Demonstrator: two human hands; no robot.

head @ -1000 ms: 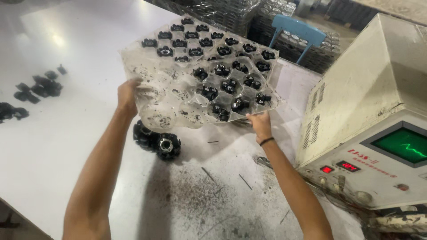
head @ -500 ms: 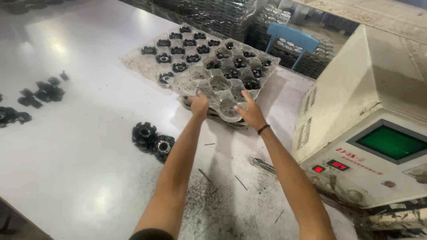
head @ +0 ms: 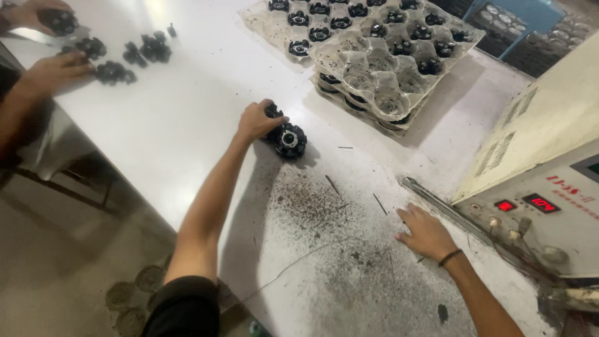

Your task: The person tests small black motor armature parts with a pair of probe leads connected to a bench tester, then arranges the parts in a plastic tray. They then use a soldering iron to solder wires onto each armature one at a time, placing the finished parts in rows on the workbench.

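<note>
Both hands off stacked trays (head: 399, 100), left hand (head: 256, 120) fingers gripping two black wheels (head: 288, 138), right hand (head: 427, 232) open

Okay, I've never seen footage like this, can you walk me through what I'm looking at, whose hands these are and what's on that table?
The picture comes from a camera worn on a person's head, looking down, so the two bare arms reaching in from the bottom are that person's own. Their left hand grips a small cluster of black toothed round parts on the white table. Their right hand, with a dark wristband, rests flat on the table amid dark dust and a few thin metal slivers, holding nothing. Farther back sit stacked moulded trays; some pockets hold the same black parts, others are empty. At right stands a beige machine with small red displays and knobs. At top left, another person's hands handle more black parts.
</note>
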